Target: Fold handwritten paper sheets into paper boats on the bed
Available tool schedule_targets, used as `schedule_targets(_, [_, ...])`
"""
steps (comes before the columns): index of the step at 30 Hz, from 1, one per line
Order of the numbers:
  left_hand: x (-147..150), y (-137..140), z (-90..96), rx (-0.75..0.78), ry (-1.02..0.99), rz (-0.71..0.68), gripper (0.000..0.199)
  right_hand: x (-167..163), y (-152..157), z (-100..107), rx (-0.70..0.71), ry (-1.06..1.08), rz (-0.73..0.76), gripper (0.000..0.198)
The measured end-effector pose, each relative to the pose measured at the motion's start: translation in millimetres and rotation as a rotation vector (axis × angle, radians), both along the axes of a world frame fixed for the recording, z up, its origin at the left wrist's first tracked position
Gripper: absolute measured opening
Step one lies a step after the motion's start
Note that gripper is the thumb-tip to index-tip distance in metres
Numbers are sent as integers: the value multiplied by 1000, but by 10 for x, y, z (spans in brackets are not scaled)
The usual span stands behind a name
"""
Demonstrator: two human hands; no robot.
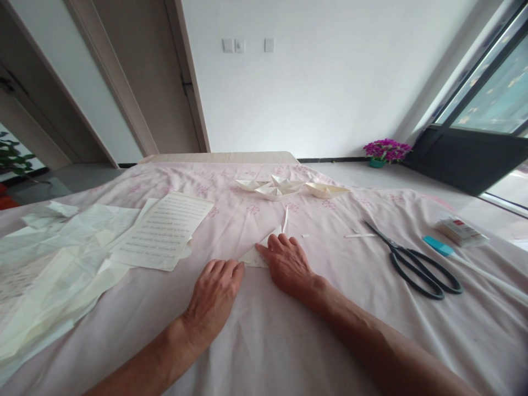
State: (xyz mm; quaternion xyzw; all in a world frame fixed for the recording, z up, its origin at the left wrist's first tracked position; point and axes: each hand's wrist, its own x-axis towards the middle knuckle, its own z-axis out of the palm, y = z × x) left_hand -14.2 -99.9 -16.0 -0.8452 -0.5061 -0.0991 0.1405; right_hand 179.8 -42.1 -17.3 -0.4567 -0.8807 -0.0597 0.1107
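A small folded sheet of cream paper [253,257], roughly triangular, lies on the pink cloth between my hands. My left hand [218,286] is closed, its thumb and fingertips gripping the paper's left corner. Over the right part of the sheet, my right hand [289,264] is curled, fingers bent and pressing the paper down. Part of the sheet is hidden beneath it. A narrow paper flap [286,219] stands up just beyond my right fingers. Farther off sit several folded paper boats [277,191], grouped close together.
Printed sheets [163,231] and crumpled papers [61,264] spread across the left. Black-handled scissors [412,261] lie right, near paper strips [361,235], a blue-tipped white tool [438,246] and a wrapped pack [460,230]. The pink floral cloth [264,341] is wrinkled.
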Motion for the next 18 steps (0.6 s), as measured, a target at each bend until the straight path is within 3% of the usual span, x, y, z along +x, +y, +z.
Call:
schedule_targets(5, [-30,15,6,-39,-30,19,29,54,-52,73,-14,53,106,25])
schedule_targets(12, [-291,270,-57,-183,-312,-146,34,-18,-10,28,31,-98,248,13])
schedule_targets(18, [-446,457,-136,-244,-484,-271,39,-36,16,10,50,-89,236,10])
